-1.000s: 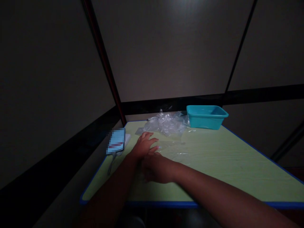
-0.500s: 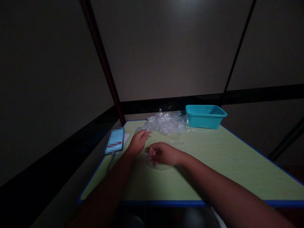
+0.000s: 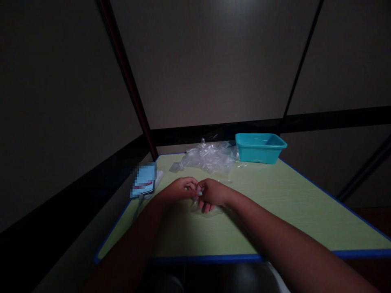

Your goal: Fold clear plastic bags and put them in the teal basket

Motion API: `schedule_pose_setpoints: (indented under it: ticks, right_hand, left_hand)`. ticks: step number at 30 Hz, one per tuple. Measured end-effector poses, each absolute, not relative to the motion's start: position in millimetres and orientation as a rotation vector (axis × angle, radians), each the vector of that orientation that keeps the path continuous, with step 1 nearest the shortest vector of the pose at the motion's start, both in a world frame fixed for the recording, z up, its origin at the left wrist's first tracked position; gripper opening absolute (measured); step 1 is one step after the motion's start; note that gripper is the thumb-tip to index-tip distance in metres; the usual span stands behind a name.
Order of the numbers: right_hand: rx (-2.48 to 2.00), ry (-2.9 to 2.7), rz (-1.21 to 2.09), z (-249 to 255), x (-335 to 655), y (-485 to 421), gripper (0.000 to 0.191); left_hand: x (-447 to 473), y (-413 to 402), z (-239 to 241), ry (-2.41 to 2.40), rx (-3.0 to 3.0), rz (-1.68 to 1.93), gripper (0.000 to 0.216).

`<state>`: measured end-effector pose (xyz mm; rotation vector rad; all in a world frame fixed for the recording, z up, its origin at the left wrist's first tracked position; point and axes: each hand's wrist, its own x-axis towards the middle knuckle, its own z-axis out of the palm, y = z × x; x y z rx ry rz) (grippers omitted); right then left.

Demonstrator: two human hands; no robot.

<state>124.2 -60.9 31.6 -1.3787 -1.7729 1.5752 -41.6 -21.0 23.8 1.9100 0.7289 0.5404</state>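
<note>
Over the middle of the table, my left hand (image 3: pixel 185 188) and my right hand (image 3: pixel 212 193) meet at the fingertips. Both are closed in a pinch on the gathered edge of a clear plastic bag (image 3: pixel 210 211). A small pale bit of it shows between the thumbs. The rest of the bag spreads below my right hand, over the tabletop, and is hard to make out against it. Beyond my hands lies a heap of crumpled clear plastic bags (image 3: pixel 210 158).
A turquoise plastic basin (image 3: pixel 259 154) stands at the back right, touching the heap. On the left a phone (image 3: pixel 144 181) leans on a white object, with a cable (image 3: pixel 138 207) running from it. Blue edging (image 3: pixel 207 259) borders the pale green table (image 3: pixel 284 207); dark walls rise behind and left.
My left hand has come back from near the heap and joined my right hand, closing on the bag. My right hand stays in nearly the same place.
</note>
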Motion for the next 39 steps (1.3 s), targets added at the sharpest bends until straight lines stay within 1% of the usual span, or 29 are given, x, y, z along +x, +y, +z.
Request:
schedule_pose_setpoints:
  ticks: [3,8,13,16,19,23,29,34,39]
  right_hand:
    - [-1.397,-1.768,1.6,31.4,124.4,-60.6,0.013]
    - [-1.351,-1.773,1.659,32.8,126.5,-60.6,0.015]
    - [-1.446,-1.854,1.599,40.8,133.7,-59.1,0.007]
    - [-1.532,-1.959,1.499,46.3,138.3,-57.9,0.015]
    - [-1.568,-2.08,1.526,50.7,139.3,-59.8,0.025]
    - [-1.62,-2.216,1.584,54.1,135.5,-66.1,0.027]
    - [-1.692,-2.35,1.424,53.2,129.2,-70.8,0.028]
    - [-1.669,-2.362,1.389,47.4,131.6,-69.5,0.02]
    - [-1.426,-2.302,1.304,49.2,136.5,-70.0,0.024]
  left_hand:
    - [-45.3,-21.9,25.2,0.718,1.944,0.479,0.034]
    - [-47.6,-22.5,25.9,0.73,1.941,0.462,0.034]
    - [-49.4,-21.3,25.4,0.751,1.855,0.448,0.032]
    - [-50.3,-20.0,25.5,0.795,1.854,0.436,0.028]
    - [-49.7,-19.0,25.8,0.834,1.864,0.438,0.024]
    - [-48.0,-18.5,24.9,0.855,1.883,0.458,0.02]
    - [-50.0,-16.4,20.1,0.865,1.944,0.487,0.02]
    - [-50.6,-17.2,21.5,0.872,2.019,0.572,0.027]
    - [-48.4,-18.3,21.4,0.885,2.058,0.658,0.027]
